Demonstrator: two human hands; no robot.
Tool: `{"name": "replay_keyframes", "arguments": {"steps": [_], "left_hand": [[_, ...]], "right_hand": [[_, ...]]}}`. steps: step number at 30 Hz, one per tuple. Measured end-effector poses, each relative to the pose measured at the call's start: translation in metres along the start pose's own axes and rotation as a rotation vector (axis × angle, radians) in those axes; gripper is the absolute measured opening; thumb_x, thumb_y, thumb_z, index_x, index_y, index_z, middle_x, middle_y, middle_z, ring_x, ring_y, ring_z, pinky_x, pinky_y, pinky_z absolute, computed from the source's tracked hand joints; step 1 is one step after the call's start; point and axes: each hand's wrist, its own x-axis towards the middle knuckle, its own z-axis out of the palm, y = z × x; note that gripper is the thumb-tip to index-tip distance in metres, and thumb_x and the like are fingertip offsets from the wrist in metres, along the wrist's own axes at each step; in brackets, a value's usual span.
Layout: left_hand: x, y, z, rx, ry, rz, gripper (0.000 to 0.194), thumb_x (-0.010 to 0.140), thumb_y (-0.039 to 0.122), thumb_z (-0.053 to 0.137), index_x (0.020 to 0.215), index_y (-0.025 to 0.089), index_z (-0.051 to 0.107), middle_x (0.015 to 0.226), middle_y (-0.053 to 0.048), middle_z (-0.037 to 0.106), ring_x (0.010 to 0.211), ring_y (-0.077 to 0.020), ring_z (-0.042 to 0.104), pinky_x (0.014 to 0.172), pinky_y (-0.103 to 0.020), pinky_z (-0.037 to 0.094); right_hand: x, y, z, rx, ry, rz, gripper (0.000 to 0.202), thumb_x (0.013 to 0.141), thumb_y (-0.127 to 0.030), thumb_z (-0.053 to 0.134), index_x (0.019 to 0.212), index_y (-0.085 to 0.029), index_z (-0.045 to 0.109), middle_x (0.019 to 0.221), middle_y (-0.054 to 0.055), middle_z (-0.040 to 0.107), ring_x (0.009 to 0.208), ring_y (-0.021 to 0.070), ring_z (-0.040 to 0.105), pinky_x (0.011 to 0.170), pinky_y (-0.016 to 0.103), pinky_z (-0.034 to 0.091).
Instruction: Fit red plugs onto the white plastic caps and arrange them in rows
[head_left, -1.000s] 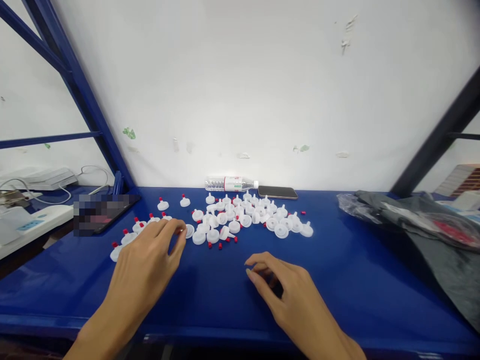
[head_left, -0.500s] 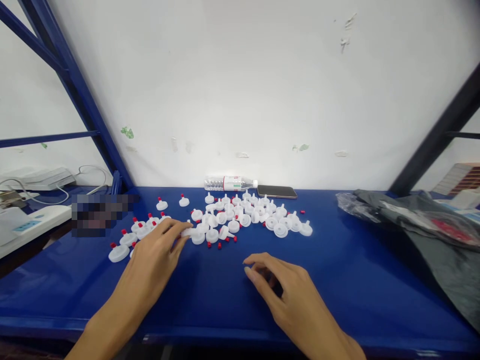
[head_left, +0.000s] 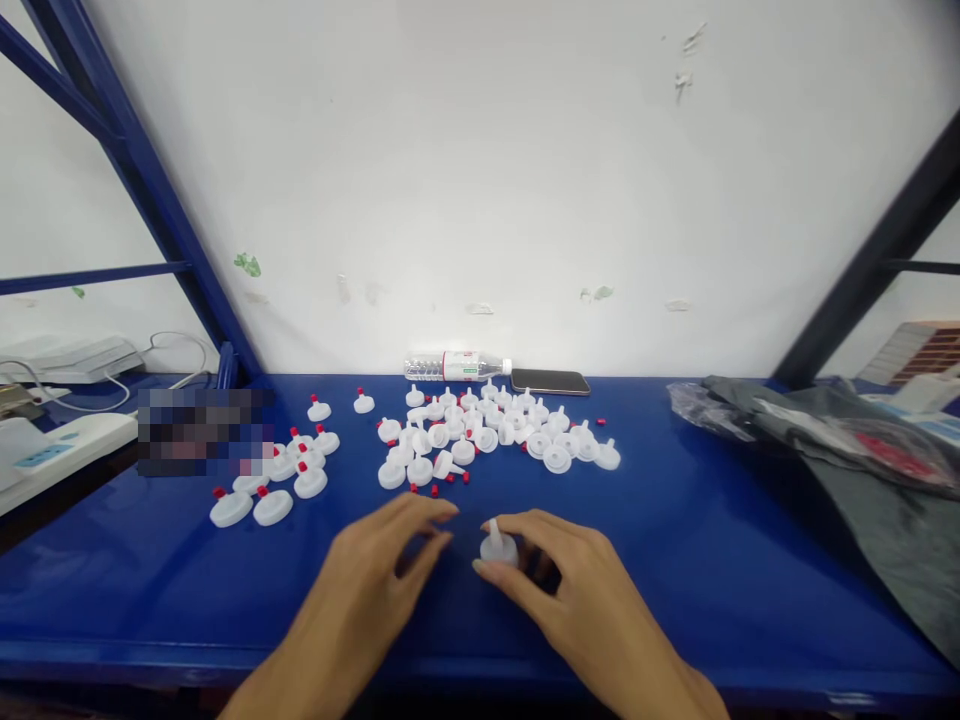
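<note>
Between the thumb and fingers of my right hand point(head_left: 570, 570) is a white plastic nozzle cap point(head_left: 498, 546), its spout pointing up and bare of any red tip. My left hand point(head_left: 382, 560) is just to the left of it, thumb and fingers apart with nothing between them. Beyond the hands lies a pile of white nozzle caps point(head_left: 439, 436), mostly without tips, some upright and some tipped over. Small red tips point(head_left: 435, 490) are scattered along the pile's near edge. At the left stand several nozzle caps with red tips on their spouts point(head_left: 310, 480).
A clear plastic bottle point(head_left: 457, 367) lies against the wall beside a dark phone point(head_left: 551, 382). Grey plastic bags point(head_left: 817, 440) cover the right side of the blue table point(head_left: 675, 580). A white power strip point(head_left: 82, 445) with cables is at the far left, near blurred dark things.
My left hand has moved right and nearer from the pile and has let go of a nozzle cap. That white cap is now in my right hand, which has stayed almost in place.
</note>
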Motion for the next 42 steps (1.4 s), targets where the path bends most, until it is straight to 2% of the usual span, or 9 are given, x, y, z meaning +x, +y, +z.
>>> {"name": "replay_keyframes", "arguments": {"steps": [3, 6, 13, 19, 25, 29, 33, 38, 42], "left_hand": [[0.006, -0.022, -0.014, 0.239, -0.016, -0.158, 0.022, 0.100, 0.028, 0.053, 0.107, 0.023, 0.073, 0.100, -0.003, 0.076, 0.083, -0.0194, 0.074, 0.073, -0.029, 0.058], [0.009, -0.035, -0.016, 0.334, -0.105, -0.230, 0.030, 0.102, 0.030, 0.047, 0.110, 0.021, 0.075, 0.105, -0.007, 0.075, 0.088, -0.0227, 0.074, 0.076, -0.033, 0.057], [0.012, -0.034, -0.010, 0.280, -0.239, -0.270, 0.033, 0.103, 0.028, 0.044, 0.115, 0.023, 0.075, 0.109, -0.006, 0.071, 0.093, -0.0224, 0.072, 0.084, -0.035, 0.055], [0.011, -0.034, -0.010, 0.167, -0.214, -0.267, 0.024, 0.099, 0.029, 0.051, 0.100, 0.023, 0.074, 0.106, -0.003, 0.071, 0.090, -0.0207, 0.070, 0.079, -0.033, 0.053], [0.010, -0.011, -0.014, -0.129, -0.098, -0.315, 0.018, 0.096, 0.039, 0.061, 0.097, 0.027, 0.074, 0.091, 0.003, 0.075, 0.065, -0.0130, 0.066, 0.062, -0.025, 0.052], [0.007, 0.014, -0.011, -0.402, -0.126, -0.359, 0.010, 0.088, 0.035, 0.073, 0.094, 0.028, 0.077, 0.088, 0.004, 0.076, 0.068, -0.0118, 0.068, 0.058, -0.019, 0.052], [0.004, 0.025, -0.002, -0.578, -0.187, -0.349, 0.007, 0.087, 0.028, 0.074, 0.086, 0.026, 0.080, 0.090, 0.001, 0.076, 0.070, -0.0112, 0.067, 0.059, -0.018, 0.053], [0.003, 0.026, 0.008, -0.643, -0.176, -0.404, 0.009, 0.087, 0.025, 0.073, 0.085, 0.024, 0.081, 0.088, -0.001, 0.077, 0.072, -0.0135, 0.070, 0.064, -0.020, 0.055], [0.003, 0.026, 0.007, -0.582, -0.189, -0.387, 0.010, 0.086, 0.026, 0.072, 0.082, 0.025, 0.081, 0.087, -0.001, 0.077, 0.078, -0.0156, 0.071, 0.070, -0.023, 0.055]], "right_hand": [[0.001, -0.003, 0.001, -0.023, -0.024, 0.035, 0.022, 0.089, -0.034, 0.075, 0.111, -0.032, 0.071, 0.086, -0.005, 0.073, 0.074, 0.0166, 0.066, 0.069, 0.027, 0.048], [0.001, -0.005, 0.001, -0.052, -0.048, 0.059, 0.023, 0.088, -0.033, 0.076, 0.110, -0.033, 0.069, 0.088, -0.005, 0.072, 0.079, 0.0172, 0.067, 0.071, 0.028, 0.047], [0.001, -0.004, 0.000, -0.085, -0.075, 0.060, 0.022, 0.090, -0.032, 0.073, 0.112, -0.034, 0.068, 0.087, -0.005, 0.070, 0.079, 0.0177, 0.065, 0.072, 0.029, 0.047], [0.000, -0.004, 0.000, -0.072, -0.083, 0.062, 0.023, 0.091, -0.032, 0.073, 0.113, -0.035, 0.067, 0.089, -0.005, 0.069, 0.080, 0.0171, 0.065, 0.075, 0.029, 0.047], [-0.001, -0.002, 0.002, -0.073, -0.085, 0.059, 0.041, 0.087, -0.031, 0.077, 0.125, -0.038, 0.063, 0.094, -0.005, 0.071, 0.082, 0.0178, 0.066, 0.077, 0.031, 0.049], [-0.003, 0.000, 0.004, -0.032, -0.114, 0.023, 0.056, 0.087, -0.027, 0.078, 0.136, -0.041, 0.055, 0.103, -0.006, 0.072, 0.089, 0.0180, 0.067, 0.082, 0.032, 0.051], [-0.004, 0.002, 0.004, -0.035, -0.148, -0.030, 0.056, 0.089, -0.028, 0.076, 0.138, -0.040, 0.052, 0.106, -0.003, 0.071, 0.094, 0.0194, 0.068, 0.086, 0.035, 0.052], [-0.003, 0.002, 0.004, -0.075, -0.163, -0.041, 0.057, 0.089, -0.026, 0.076, 0.140, -0.038, 0.052, 0.107, 0.000, 0.071, 0.093, 0.0205, 0.068, 0.086, 0.037, 0.053], [-0.005, 0.001, 0.003, -0.110, -0.181, -0.051, 0.055, 0.089, -0.029, 0.077, 0.138, -0.038, 0.054, 0.108, -0.001, 0.070, 0.096, 0.0211, 0.067, 0.088, 0.038, 0.053]]}}
